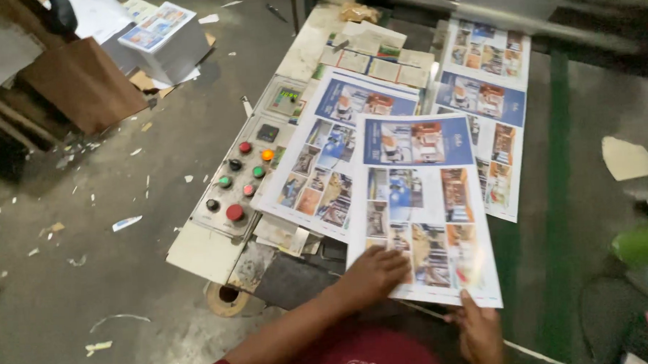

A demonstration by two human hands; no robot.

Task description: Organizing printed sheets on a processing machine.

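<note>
A glossy printed sheet [419, 200] with a blue header panel and several small photos lies in front of me. My left hand [374, 272] rests flat on its lower left corner, fingers spread over the paper. My right hand [478, 329] pinches the sheet's bottom edge near the right corner, thumb on top. Two similar printed sheets lie beside it: one to the left [330, 149] and one to the right [494, 90].
A control panel [241, 179] with red, green, orange and black buttons sits left of the sheets. A stack of printed paper [162, 37] and brown cardboard [83, 83] stand on the littered floor at upper left. A green container [641, 244] is at the right.
</note>
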